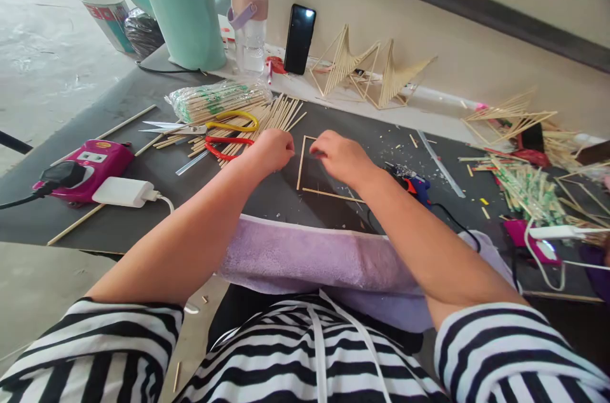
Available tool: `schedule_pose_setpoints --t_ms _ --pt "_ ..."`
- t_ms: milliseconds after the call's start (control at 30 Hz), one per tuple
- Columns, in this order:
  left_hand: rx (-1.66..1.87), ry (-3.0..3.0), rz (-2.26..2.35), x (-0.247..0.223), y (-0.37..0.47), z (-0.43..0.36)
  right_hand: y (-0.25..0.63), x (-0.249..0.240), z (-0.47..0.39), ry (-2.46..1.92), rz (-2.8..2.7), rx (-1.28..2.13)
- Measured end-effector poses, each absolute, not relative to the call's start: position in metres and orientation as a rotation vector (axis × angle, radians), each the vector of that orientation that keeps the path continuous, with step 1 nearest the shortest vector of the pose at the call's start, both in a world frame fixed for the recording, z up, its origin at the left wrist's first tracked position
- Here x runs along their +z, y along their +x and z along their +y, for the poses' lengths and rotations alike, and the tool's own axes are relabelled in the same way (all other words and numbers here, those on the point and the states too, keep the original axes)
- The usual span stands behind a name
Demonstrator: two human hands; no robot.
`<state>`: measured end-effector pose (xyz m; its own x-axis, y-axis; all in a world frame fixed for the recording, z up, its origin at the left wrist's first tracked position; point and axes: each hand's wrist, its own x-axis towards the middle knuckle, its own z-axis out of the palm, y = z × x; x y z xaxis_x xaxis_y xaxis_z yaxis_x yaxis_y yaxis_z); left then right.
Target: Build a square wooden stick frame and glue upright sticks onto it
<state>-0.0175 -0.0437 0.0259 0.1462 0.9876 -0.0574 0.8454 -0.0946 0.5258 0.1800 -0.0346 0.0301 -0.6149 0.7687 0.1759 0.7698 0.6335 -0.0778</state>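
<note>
A squared outline of thin wooden sticks (301, 164) lies on the dark board, one stick upright in view, one along the near side, and a short bit showing at the far corner. My left hand (277, 150) hovers just left of that outline, its fingers curled together; anything in them is hidden. Above the outline's far side is my right hand (342, 156), fingers bent and drawn in toward the thumb, and what they pinch cannot be made out. Beside my left wrist lie scissors (229, 121) with yellow and red handles, on a spread of loose sticks (281, 114).
A glue gun (418, 188) lies right of my right forearm. Left are a magenta power socket (102, 161) and white charger (124, 192). Behind stand a phone (300, 39), a bottle (250, 28), a mint jug (183, 9) and stick models (350, 56). A lilac towel (305, 253) hangs over the near edge.
</note>
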Motion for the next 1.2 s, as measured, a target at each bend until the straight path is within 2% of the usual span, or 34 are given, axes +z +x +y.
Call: schedule_pose_setpoints --t_ms 100,233,500,800,1000,1133,1200 --pt "0.422 1.762 1.729 0.035 -0.017 -0.049 0.17 0.024 -0.014 -0.859 -3.012 0.056" --pt "0.467 1.653 1.726 0.042 -0.018 -0.05 0.169 0.012 0.002 -0.485 -3.103 0.042" --pt "0.446 1.379 1.594 0.044 -0.014 -0.054 0.174 0.003 0.008 -0.206 -2.987 -0.1" --pt "0.278 1.192 1.492 0.043 -0.005 -0.057 0.183 -0.006 0.006 -0.224 -2.792 -0.045" --pt "0.349 1.164 1.333 0.031 -0.004 -0.056 0.184 -0.006 0.006 -0.272 -2.815 -0.014" --pt "0.379 1.155 1.329 0.031 -0.004 -0.056 0.185 -0.003 -0.004 -0.457 -2.828 0.206" --pt "0.376 1.199 1.345 0.033 -0.005 -0.057 0.183 -0.002 -0.012 -0.68 -2.597 0.382"
